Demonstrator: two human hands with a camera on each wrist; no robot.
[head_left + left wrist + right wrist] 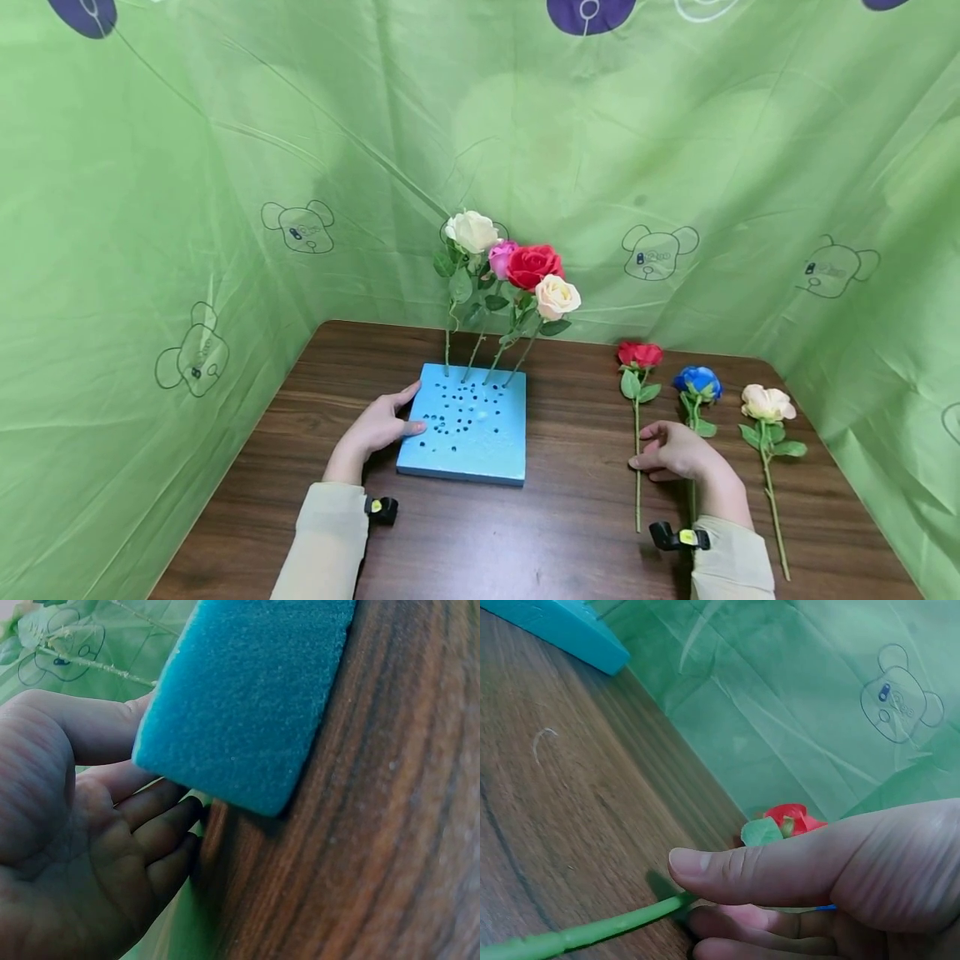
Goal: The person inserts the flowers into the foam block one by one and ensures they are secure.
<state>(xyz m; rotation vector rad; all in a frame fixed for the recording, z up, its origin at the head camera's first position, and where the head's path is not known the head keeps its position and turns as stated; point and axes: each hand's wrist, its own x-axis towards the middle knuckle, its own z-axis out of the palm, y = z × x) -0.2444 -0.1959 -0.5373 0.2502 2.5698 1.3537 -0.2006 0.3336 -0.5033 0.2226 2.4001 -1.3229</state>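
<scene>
A light-blue foam block [472, 425] full of small holes lies on the table. My left hand [381, 425] rests against its left side, thumb over the top edge and fingers extended along the side; the left wrist view shows the palm beside the block's edge [232, 712]. My right hand [678, 452] pinches the green stem of a red rose [640, 354] between thumb and fingers, the stem [615, 924] leading out past the thumb tip in the right wrist view. Under that hand passes the stem of a blue rose [698, 382], partly hidden.
A white rose [472, 232], a purple-pink rose [502, 259], a red rose [534, 267] and a cream rose [558, 297] stand in the block's back row of holes. Another pale rose [768, 403] lies at right. Green cloth [465, 125] surrounds the wooden table [577, 517].
</scene>
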